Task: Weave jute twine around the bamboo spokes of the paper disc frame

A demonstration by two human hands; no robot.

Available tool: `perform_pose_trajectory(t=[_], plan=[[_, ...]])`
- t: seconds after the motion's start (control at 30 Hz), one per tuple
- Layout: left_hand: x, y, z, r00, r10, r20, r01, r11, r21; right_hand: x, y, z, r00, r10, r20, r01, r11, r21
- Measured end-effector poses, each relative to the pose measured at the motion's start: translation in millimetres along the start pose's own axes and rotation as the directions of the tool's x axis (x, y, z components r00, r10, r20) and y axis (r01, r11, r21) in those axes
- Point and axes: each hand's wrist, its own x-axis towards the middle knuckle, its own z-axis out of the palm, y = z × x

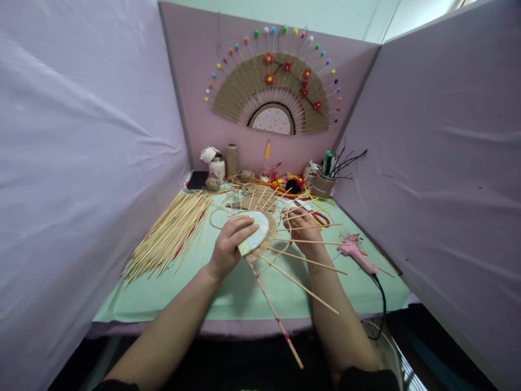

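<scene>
The left hand point(228, 245) grips a fan frame point(264, 224). The right hand point(304, 231), half-curled, meets its sticks point(301, 286), hold unclear.

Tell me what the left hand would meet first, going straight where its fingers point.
Past the pale panel it grips, the left hand would likely first meet the twine band at the curved edge, though depth is unclear.

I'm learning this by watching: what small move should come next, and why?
Probably draw the loose cord snug with the right hand: it hangs slack across the spread sticks, whereas the twine band lies close around the curved panel. The left hand already grips that panel, which should steady it.
</scene>
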Motion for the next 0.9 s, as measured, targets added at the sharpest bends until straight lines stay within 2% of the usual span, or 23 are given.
perform_pose_trajectory(t=[0.1,0.13,0.23,0.33,0.43,0.9], plan=[[-1,-1,0,1.0,-0.026,0.003,0.026,0.999,0.021,3,-1,-7,0.995,0.01,-0.101,-0.008,1.0,0.022],[-2,-2,0,0.999,-0.034,0.004,0.034,0.999,0.029,3,-1,-8,0.995,0.018,-0.093,-0.017,1.0,0.011],[-3,-4,0,0.999,-0.05,0.014,0.049,0.998,0.041,-2,-4,-6,0.988,0.12,0.098,-0.115,0.992,-0.046],[-4,-5,0,0.998,-0.044,0.042,0.042,0.999,0.031,-10,-7,-2,0.925,0.239,0.294,-0.22,0.971,-0.096],[-5,-5,1,0.998,-0.037,0.06,0.036,0.999,0.024,-13,-9,-3,0.881,0.282,0.381,-0.255,0.959,-0.12],[-4,-6,2,0.995,-0.016,0.094,0.013,1.0,0.026,-11,-9,-8,0.838,0.319,0.443,-0.323,0.944,-0.068]])
